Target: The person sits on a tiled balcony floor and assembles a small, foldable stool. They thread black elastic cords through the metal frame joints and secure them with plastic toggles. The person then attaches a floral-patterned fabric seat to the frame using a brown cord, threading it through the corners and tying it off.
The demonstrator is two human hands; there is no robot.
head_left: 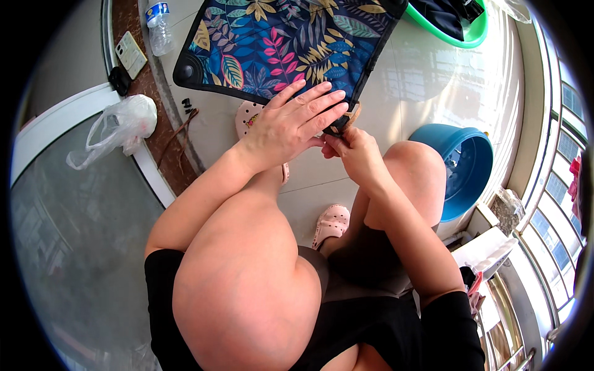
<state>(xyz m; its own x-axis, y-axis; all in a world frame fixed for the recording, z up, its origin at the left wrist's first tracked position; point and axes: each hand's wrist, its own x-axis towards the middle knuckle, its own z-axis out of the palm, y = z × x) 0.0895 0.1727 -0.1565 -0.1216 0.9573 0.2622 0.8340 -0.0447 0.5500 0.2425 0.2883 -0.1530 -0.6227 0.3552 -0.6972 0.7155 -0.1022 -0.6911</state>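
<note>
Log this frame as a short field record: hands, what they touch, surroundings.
left hand: left hand lies flat on the corner of the leaf-print cushion
right hand: right hand pinches the cushion's near corner edge
posture: seated low, knees up, pink clogs on tiled floor
nearby: blue basin, green basin, plastic bottle, white plastic bag

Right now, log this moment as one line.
left hand: flat on leaf-print cloth panel | right hand: pinching the panel's near corner | nearby: blue basin, pink clogs
</note>
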